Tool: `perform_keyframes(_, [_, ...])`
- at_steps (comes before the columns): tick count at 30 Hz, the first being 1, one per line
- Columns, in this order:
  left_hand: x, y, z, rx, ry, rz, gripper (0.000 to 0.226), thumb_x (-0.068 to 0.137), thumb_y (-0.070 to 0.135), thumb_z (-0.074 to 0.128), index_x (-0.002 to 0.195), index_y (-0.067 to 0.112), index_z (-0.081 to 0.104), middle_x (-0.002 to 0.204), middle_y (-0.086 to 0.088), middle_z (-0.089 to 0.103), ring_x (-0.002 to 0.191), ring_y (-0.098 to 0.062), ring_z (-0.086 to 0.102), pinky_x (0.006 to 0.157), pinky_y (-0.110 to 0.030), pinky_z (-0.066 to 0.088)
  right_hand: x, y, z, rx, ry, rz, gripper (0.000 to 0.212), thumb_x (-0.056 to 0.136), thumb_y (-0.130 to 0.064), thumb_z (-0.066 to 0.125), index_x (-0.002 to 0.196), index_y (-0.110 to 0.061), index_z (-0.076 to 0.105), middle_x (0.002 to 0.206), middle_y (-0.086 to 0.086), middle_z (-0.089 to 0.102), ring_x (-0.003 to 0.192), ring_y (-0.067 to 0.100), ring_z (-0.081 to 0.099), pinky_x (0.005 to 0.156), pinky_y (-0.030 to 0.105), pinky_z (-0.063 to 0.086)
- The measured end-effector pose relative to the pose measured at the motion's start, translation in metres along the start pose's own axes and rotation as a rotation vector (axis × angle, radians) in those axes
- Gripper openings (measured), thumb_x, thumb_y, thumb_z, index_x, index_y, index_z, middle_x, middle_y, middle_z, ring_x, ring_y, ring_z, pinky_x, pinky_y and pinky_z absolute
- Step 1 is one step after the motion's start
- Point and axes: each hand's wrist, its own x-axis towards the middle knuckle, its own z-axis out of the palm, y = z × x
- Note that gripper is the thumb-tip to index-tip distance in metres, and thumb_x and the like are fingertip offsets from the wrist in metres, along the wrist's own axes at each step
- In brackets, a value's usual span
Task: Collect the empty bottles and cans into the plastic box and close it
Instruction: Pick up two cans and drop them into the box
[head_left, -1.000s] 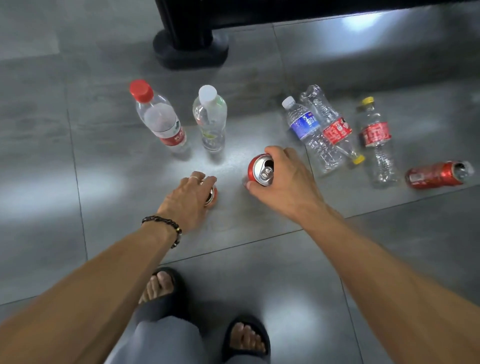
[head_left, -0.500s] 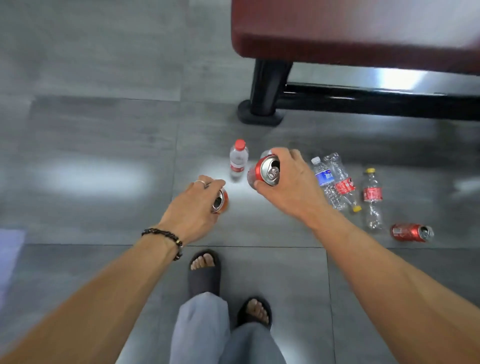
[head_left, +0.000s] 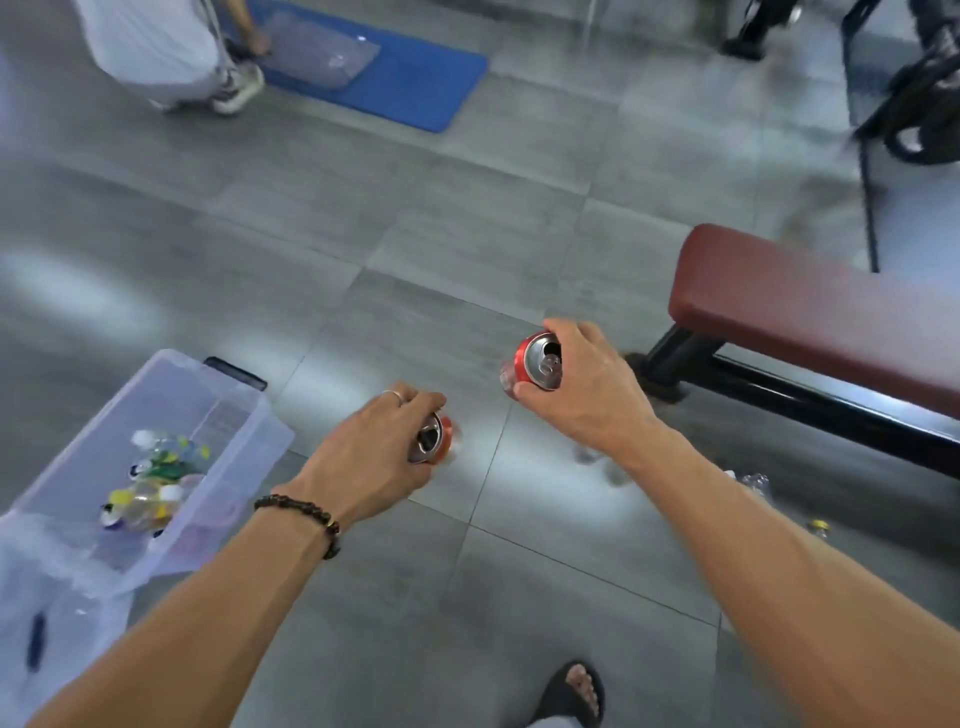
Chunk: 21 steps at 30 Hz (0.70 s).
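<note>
Two hands are each clasping a can, left hand (head_left: 371, 460) gripping one can (head_left: 435, 440) right of the plastic box (head_left: 228, 457), right hand (head_left: 584, 387) closing round a red can (head_left: 530, 361).

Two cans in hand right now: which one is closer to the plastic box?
The can in the left hand. It is held low, just right of the plastic box; the right hand's can is farther right, toward the bench.

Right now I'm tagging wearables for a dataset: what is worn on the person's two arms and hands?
Both forearms are bare, no sleeves. The left hand has a thin silver ring on one finger and a dark beaded bracelet round its wrist. The right hand shows nothing worn.
</note>
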Motion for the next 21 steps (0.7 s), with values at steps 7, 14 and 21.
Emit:
perform_keyframes(7, [-0.112, -0.153, -0.084, -0.033, 0.109, -0.111, 0.063, 0.076, 0.030, 0.067, 0.133, 0.029, 0.039, 0.129, 0.002, 0.045, 0.107, -0.024, 0.053, 0.086, -0.035, 0.047, -0.017, -0.185, 0.078, 0.010, -0.065, -0.101, 0.059, 0.075, -0.045, 0.069, 0.125, -0.026, 0.046, 0.124, -0.003, 0.049, 0.111, 0.019, 0.050, 0.084, 0.032, 0.044])
perform_keyframes(14, [-0.197, -0.295, -0.130, -0.027, 0.115, -0.240, 0.048, 0.082, 0.040, 0.061, 0.125, 0.028, 0.045, 0.118, 0.002, 0.051, 0.097, -0.024, 0.056, 0.077, -0.035, 0.049, -0.027, -0.329, 0.183, 0.053, -0.217, -0.128, 0.062, 0.077, -0.043, 0.070, 0.130, -0.023, 0.043, 0.126, -0.001, 0.048, 0.109, 0.022, 0.054, 0.087, 0.030, 0.044])
perform_keyframes(21, [-0.197, -0.410, -0.114, -0.008, 0.076, -0.350, 0.059, 0.080, 0.043, 0.067, 0.131, 0.030, 0.040, 0.123, 0.003, 0.049, 0.098, -0.021, 0.056, 0.072, -0.030, 0.047, 0.023, -0.391, 0.287, 0.038, -0.317, -0.174, 0.063, 0.075, -0.040, 0.071, 0.129, -0.021, 0.045, 0.122, 0.001, 0.050, 0.103, 0.023, 0.056, 0.086, 0.032, 0.046])
